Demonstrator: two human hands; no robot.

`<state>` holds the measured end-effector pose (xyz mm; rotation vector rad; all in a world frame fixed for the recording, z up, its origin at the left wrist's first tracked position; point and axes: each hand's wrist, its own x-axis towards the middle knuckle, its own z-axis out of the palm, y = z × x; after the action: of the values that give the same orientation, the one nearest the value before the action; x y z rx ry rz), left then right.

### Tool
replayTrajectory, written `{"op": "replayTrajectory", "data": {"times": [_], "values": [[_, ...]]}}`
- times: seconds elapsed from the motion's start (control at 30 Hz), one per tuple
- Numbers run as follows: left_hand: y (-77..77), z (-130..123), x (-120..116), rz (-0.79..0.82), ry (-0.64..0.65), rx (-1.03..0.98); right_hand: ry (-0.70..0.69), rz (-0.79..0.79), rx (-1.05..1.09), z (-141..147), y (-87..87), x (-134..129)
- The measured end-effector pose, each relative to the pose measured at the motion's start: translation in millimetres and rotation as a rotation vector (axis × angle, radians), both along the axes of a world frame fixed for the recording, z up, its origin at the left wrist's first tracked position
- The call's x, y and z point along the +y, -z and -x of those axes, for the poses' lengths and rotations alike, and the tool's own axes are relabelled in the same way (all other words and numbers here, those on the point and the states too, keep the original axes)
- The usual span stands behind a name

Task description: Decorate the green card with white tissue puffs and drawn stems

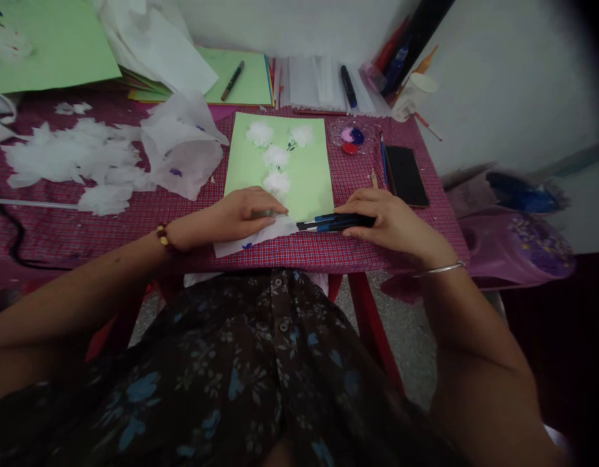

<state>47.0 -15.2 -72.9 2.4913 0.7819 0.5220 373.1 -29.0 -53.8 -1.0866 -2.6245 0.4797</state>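
My right hand (384, 217) is closed round a black-and-blue stapler (328, 224), which points left near the table's front edge. The stapler's tip meets a strip of thin white paper (280, 227). My left hand (231, 217) pinches that strip between thumb and fingers, and part of it hangs below the hand with a purple mark on it. Just behind both hands lies a light green sheet (309, 188), carrying several fluffy white flowers (276, 157) and small dark leaf marks. My left fingers rest over the sheet's lower edge.
A pile of white tissue pieces (75, 152) and a crumpled tissue sheet (182, 143) lie left. Behind are green papers (235, 84) and a black marker (348, 85). A paint palette (348, 137) and a dark flat block (406, 175) sit right. A pink bin (494, 246) stands beyond the table.
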Motion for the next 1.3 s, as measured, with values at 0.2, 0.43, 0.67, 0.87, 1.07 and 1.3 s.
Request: {"op": "replayTrajectory", "data": {"times": [0.2, 0.43, 0.67, 0.87, 1.07, 1.3], "values": [[1.0, -3, 3, -0.129, -0.007, 0.114, 0.018, 0.028, 0.061, -5, 5.9, -1], [-1.8, -15, 4, -0.035, -0.037, 0.061, 0.032, 0.003, 0.073, -4, 12.2, -2], [-11.8, -12, -6, 0.168, -0.053, -0.123, 0.039, 0.003, 0.078, -5, 12.3, -3], [-12.9, -7, -8, 0.248, -0.089, -0.187, 0.058, -0.054, 0.103, -3, 8.0, -4], [-11.4, -9, -12, 0.211, -0.118, -0.158, 0.025, -0.068, 0.039, 14, 3.5, 2], [-14.4, -16, -14, 0.144, -0.162, -0.153, -0.05, -0.089, 0.004, 31, 3.4, 7]]}}
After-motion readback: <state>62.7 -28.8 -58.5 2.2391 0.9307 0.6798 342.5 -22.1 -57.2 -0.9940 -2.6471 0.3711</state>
